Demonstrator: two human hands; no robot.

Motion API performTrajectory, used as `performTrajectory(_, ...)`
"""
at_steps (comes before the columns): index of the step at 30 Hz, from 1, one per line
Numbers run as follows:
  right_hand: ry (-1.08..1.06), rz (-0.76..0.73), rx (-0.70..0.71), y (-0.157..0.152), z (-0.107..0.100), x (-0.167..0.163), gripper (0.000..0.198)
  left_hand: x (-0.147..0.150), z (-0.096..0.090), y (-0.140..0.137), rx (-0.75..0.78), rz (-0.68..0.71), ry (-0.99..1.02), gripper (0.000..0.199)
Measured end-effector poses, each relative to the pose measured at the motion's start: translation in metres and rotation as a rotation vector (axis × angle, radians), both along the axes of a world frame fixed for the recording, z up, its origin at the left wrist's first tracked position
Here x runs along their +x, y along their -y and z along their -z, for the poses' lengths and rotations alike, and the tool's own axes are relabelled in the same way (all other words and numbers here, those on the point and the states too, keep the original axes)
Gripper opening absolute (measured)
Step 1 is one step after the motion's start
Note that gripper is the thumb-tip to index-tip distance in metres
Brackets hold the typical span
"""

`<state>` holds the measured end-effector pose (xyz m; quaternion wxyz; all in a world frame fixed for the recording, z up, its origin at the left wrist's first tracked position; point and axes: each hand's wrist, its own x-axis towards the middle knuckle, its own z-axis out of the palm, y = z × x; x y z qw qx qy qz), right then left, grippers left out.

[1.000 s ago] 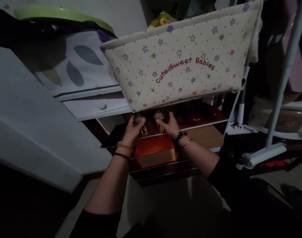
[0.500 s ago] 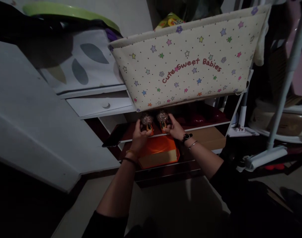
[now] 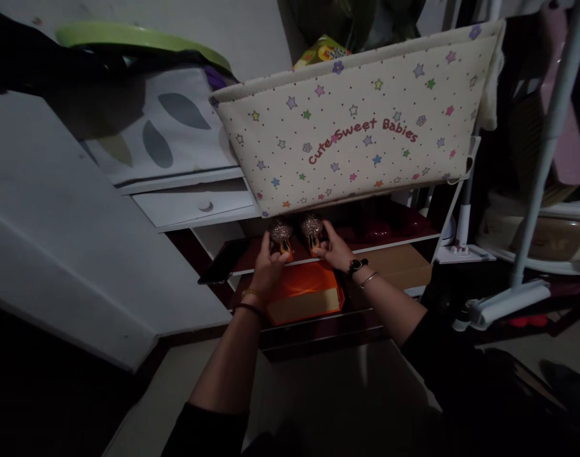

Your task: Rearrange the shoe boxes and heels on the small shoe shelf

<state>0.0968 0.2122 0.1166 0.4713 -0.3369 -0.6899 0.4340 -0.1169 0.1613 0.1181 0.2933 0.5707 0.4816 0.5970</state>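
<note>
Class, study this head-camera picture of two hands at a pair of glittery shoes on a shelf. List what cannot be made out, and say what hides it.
1. Fronts of the glittery shoes: hidden under the star-printed fabric bin.
2. Left hand and right hand: how firmly they grip is too dark and small to tell.
3. Back of the red shelf: lost in shadow.
4. Orange box: closed, contents unseen.
5. Bin contents: cut off by the top edge.

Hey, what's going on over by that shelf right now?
A person is crouched at a low shelf rack. The left hand holds one glittery-toed shoe and the right hand holds its mate, both resting side by side on the shelf edge. An orange box sits on the shelf below, and a star-print fabric bin reading "Cute Sweet Babies" sits above.
</note>
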Motion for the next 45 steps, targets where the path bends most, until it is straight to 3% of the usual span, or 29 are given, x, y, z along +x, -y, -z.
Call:
performTrajectory(6, -0.084, 0.023, -0.051, 0.005, -0.001, -0.003, 0.107, 0.007, -0.004, 0.008, -0.025, -0.057, -0.049, 0.106)
performTrajectory(9, -0.123, 0.057, 0.04, 0.024, 0.0, 0.017, 0.103, 0.018, -0.004, 0.025, 0.157, -0.223, -0.098, 0.1)
performTrajectory(12, -0.158, 0.18, 0.219, 0.048, 0.002, 0.069, 0.073, 0.042, 0.001, 0.049, 0.404, -0.452, -0.355, 0.069)
performTrajectory(15, -0.134, 0.505, 0.288, 0.054, 0.002, 0.147, 0.057, 0.082, 0.003, 0.06, 0.517, -0.321, -0.622, 0.043)
performTrajectory(18, -0.046, 0.781, 0.239, 0.035, -0.003, 0.219, 0.062, 0.133, -0.003, 0.046, 0.457, -0.105, -0.741, 0.051)
performTrajectory(20, 0.038, 0.84, 0.122, 0.017, -0.008, 0.25, 0.067, 0.166, -0.01, 0.025, 0.413, -0.039, -0.787, 0.061)
performTrajectory(22, 0.132, 0.791, 0.006, 0.001, -0.013, 0.264, 0.064, 0.194, -0.018, 0.002, 0.327, 0.01, -0.828, 0.07)
performTrajectory(27, 0.264, 0.699, -0.046, -0.02, -0.015, 0.257, 0.045, 0.233, -0.03, -0.036, -0.005, 0.077, -0.916, 0.078)
performTrajectory(33, 0.2, 0.615, 0.076, -0.029, -0.026, 0.231, 0.047, 0.223, -0.04, -0.046, -0.041, 0.104, -0.904, 0.07)
performTrajectory(35, 0.168, 0.587, 0.164, -0.032, -0.037, 0.221, 0.051, 0.212, -0.044, -0.053, -0.003, 0.109, -0.809, 0.07)
performTrajectory(39, 0.163, 0.55, 0.319, -0.03, -0.055, 0.202, 0.057, 0.192, -0.04, -0.068, -0.03, 0.092, -0.383, 0.071)
performTrajectory(42, 0.195, 0.559, 0.351, -0.023, -0.054, 0.184, 0.06, 0.188, -0.026, -0.07, -0.065, 0.077, -0.114, 0.073)
performTrajectory(45, 0.245, 0.573, 0.336, -0.017, -0.045, 0.166, 0.06, 0.191, -0.014, -0.066, -0.025, 0.022, 0.006, 0.074)
